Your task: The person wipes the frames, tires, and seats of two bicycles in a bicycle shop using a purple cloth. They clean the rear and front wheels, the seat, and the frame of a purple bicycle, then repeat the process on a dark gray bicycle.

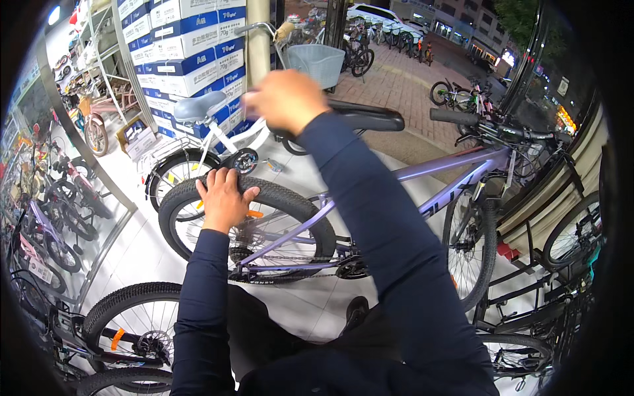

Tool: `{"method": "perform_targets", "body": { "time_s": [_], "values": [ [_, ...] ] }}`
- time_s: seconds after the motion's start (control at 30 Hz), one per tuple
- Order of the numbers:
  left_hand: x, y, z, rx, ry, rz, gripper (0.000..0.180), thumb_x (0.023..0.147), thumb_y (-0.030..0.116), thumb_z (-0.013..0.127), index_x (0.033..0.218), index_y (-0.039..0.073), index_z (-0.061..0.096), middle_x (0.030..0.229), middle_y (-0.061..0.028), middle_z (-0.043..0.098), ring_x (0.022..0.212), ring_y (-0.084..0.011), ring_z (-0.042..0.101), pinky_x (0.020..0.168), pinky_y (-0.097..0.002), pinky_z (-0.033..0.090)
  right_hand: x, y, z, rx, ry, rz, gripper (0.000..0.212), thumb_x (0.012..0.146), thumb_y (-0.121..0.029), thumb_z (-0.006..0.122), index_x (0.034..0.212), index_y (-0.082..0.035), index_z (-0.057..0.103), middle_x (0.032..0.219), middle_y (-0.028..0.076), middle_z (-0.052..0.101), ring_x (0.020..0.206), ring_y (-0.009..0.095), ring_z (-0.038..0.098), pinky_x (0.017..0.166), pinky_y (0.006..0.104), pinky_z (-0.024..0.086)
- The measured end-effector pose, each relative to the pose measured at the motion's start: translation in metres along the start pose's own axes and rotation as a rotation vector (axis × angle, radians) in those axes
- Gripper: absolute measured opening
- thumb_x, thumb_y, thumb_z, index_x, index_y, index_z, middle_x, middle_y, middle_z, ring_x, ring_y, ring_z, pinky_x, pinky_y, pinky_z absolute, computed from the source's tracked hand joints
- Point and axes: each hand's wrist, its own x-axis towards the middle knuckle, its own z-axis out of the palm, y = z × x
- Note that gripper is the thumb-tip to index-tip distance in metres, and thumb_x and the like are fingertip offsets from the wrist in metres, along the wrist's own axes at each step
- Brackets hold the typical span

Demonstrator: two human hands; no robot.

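A purple bicycle (pixel 462 164) stands across in front of me, its rear wheel on the left and its handlebar on the right. On top of its rear tire (pixel 300 201) rests my left hand (pixel 224 201), fingers spread over the tread. My right hand (pixel 287 99) is raised left of the black saddle (pixel 370 119), smeared by motion. Its fingers look curled in, and a small dark streak shows at their left edge; what it is I cannot make out. Behind the wheel is a white bicycle with a grey saddle (pixel 198 105).
Stacked blue-and-white cartons (pixel 191 66) rise behind the white bicycle. A grey basket (pixel 317 65) is beyond my right hand. Another bicycle's wheel (pixel 139 317) lies close at my lower left. More bicycles line the right side (pixel 574 231) and the paved ground outside.
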Motion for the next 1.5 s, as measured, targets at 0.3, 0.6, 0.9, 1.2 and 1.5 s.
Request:
{"method": "perform_targets", "body": {
  "time_s": [0.3,0.6,0.9,1.2,1.5],
  "values": [
    [-0.006,-0.009,0.001,-0.072,0.201,0.047,0.074,0.084,0.062,0.075,0.130,0.005,0.065,0.141,-0.0115,0.059,0.142,-0.0352,0.044,0.119,-0.0667,0.021,-0.089,0.116,-0.014,-0.517,0.269,0.055,0.030,0.101,-0.035,0.060,0.105,-0.011,0.077,0.090,0.015,0.075,0.087,0.037,0.073,0.074,0.0492,0.058],
    [-0.009,-0.018,0.012,-0.122,0.220,0.134,0.072,0.091,0.051,0.072,0.144,0.004,0.055,0.147,-0.0129,0.055,0.145,-0.0380,0.040,0.120,-0.0683,0.016,-0.117,0.066,0.067,-0.493,0.935,0.287,0.028,0.098,-0.020,0.069,0.118,-0.001,0.066,0.130,0.027,0.066,0.123,0.045,0.063,0.100,0.0451,0.052],
    [-0.081,0.045,-0.009,-1.402,0.201,-0.125,0.068,0.095,0.026,0.074,0.152,-0.001,0.047,0.151,-0.0263,0.051,0.139,-0.0387,0.053,0.110,-0.0462,0.046,-0.161,-0.029,0.142,0.529,0.846,0.425,0.042,0.100,-0.018,0.070,0.130,0.011,0.063,0.123,0.024,0.071,0.111,0.034,0.071,0.097,0.0372,0.053],
    [-0.020,0.044,-0.019,-0.804,0.140,0.271,0.046,0.086,0.005,0.076,0.131,0.008,0.067,0.125,-0.0198,0.068,0.116,-0.0399,0.065,0.098,-0.0430,0.054,-0.179,-0.018,0.087,0.845,-0.001,0.364,0.035,0.105,-0.032,0.062,0.119,-0.002,0.070,0.112,0.010,0.074,0.107,0.024,0.068,0.098,0.0343,0.051],
    [0.021,0.039,0.023,-0.005,0.214,0.721,0.013,0.083,0.022,0.067,0.092,0.016,0.074,0.091,-0.0002,0.068,0.096,-0.0238,0.064,0.092,-0.0465,0.051,-0.080,0.056,0.004,-0.208,0.552,0.035,0.058,0.102,-0.054,0.055,0.118,-0.001,0.072,0.122,0.020,0.072,0.116,0.041,0.065,0.103,0.0494,0.046]
  ]
}}
